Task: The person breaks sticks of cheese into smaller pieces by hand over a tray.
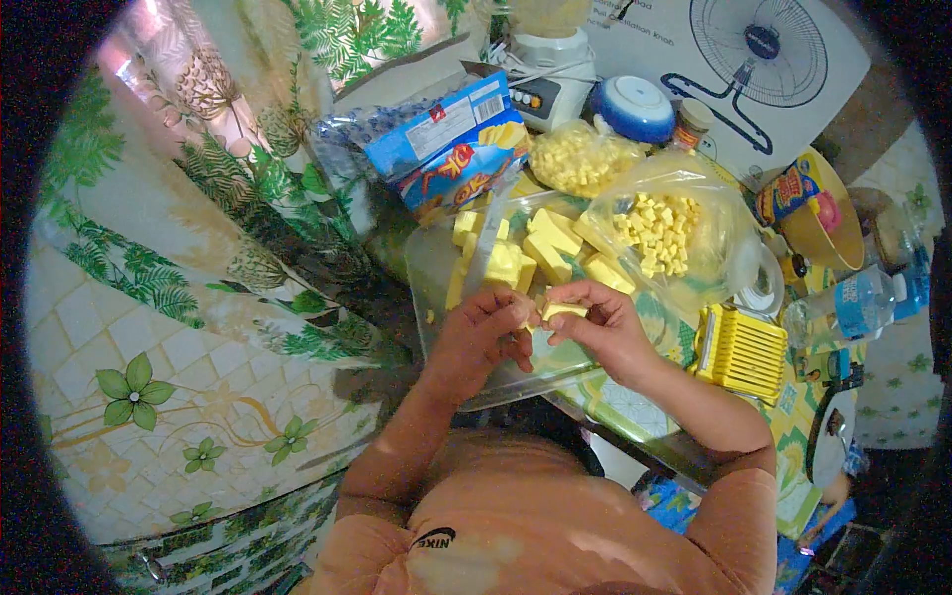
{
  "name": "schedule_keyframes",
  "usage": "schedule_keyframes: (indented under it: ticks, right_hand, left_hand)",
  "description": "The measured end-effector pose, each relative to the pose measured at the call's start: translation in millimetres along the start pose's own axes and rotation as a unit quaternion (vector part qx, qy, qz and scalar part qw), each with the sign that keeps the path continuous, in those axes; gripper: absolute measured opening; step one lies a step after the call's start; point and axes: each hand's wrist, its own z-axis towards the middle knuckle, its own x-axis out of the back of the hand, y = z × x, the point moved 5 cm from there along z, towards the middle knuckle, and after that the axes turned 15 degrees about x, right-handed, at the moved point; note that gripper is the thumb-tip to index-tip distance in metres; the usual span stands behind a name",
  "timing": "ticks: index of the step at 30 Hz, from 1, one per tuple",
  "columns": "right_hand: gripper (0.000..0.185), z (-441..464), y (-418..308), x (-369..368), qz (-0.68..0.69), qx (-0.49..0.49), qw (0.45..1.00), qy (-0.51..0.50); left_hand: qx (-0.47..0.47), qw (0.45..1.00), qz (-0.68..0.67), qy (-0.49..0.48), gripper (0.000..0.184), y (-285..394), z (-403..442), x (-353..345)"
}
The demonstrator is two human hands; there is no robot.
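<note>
My right hand [602, 325] pinches a small yellow piece [563, 310] between thumb and fingers. Close beside it, my left hand [478, 339] is closed, its fingertips pressed on a small pale yellow bit [530, 321]. A long knife blade [486, 236] points up and away from the left hand; its handle is hidden, so I cannot tell whether that hand holds it. Several smooth yellow blocks [551, 238] lie behind the hands on a clear plastic tray [428, 342]. Beyond them, an open clear bag holds small yellow cubes [658, 234].
Another bag of yellow pieces [585, 159] sits farther back, near a blue bowl [633, 107] and a blender base [550, 79]. A blue snack box [461, 149] stands at the back left. On the right are a yellow slotted slicer [742, 355], a water bottle [848, 307] and a yellow tub [828, 213].
</note>
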Motion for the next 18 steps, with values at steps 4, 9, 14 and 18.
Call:
schedule_keyframes:
  ticks: [4, 9, 14, 18]
  right_hand:
    - [0.025, -1, -1, -4, 0.022, 0.006, 1.0, 0.001]
    - [0.024, -3, -2, -8, 0.045, -0.008, 0.999, -0.001]
    - [0.026, -4, 1, -5, 0.054, -0.02, 0.998, -0.005]
    - [0.025, -1, -1, -4, 0.031, -0.02, 0.999, 0.004]
  left_hand:
    - [-0.054, 0.994, 0.095, 0.024, 0.016, -1, 0, 0]
    - [-0.053, 0.993, 0.1, 0.022, 0.015, 2, -3, -8]
    - [-0.033, 0.993, 0.114, 0.027, 0.018, 0, -3, -4]
    - [0.004, 0.999, 0.035, 0.035, 0.021, 1, 0, -2]
